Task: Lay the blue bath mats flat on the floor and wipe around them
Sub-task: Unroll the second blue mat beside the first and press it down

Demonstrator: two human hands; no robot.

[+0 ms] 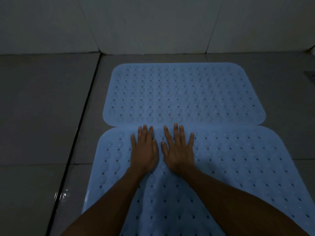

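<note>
Two light blue perforated bath mats lie flat on the grey tiled floor. The far mat (184, 92) sits close to the wall. The near mat (238, 167) runs toward me, and its far edge meets or slightly overlaps the far mat's near edge. My left hand (144, 150) and my right hand (179, 150) press side by side, palms down with fingers straight, on the near mat's far edge. Neither hand holds anything.
A grey tiled wall (153, 23) rises just behind the far mat. A dark grout channel (76, 133) runs along the floor left of the mats, with a wet shine (63, 195) beside it. A small dark object (310, 74) sits at the right edge.
</note>
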